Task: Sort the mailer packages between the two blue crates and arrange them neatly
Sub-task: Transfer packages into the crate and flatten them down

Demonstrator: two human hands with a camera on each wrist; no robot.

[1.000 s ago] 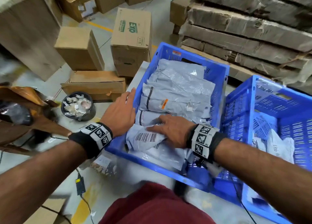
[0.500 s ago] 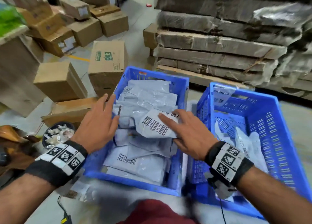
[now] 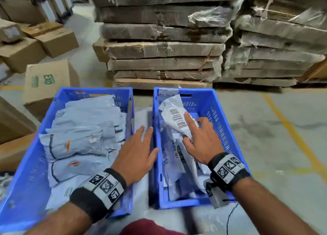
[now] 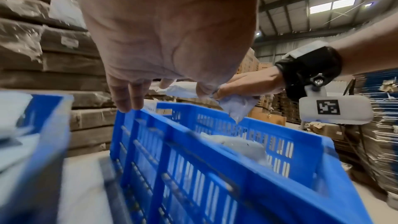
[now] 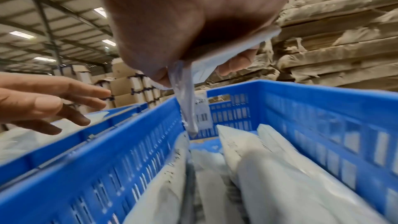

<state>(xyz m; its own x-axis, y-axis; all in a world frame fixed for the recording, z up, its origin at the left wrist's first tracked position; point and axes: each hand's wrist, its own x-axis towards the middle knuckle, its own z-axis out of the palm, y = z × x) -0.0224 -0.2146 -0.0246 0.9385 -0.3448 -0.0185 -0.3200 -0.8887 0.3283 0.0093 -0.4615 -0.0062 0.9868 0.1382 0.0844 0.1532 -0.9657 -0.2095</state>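
**Setting the mailer down on edge in the right crate**

We work over the right blue slotted plastic crate (image 3: 228, 121), where white mailers (image 5: 269, 168) stand on edge. Our right hand (image 3: 203, 142) pinches the barcoded white plastic mailer (image 3: 175, 118) above them; we should lower it upright into the row. Our left hand (image 3: 138, 155) hovers, fingers spread, holding nothing, ready to steady the row.

Two blue crates (image 3: 76, 93) (image 3: 221, 107) hold many mailers (image 3: 83, 126); two hands (image 3: 136, 155) (image 3: 203, 142) show.
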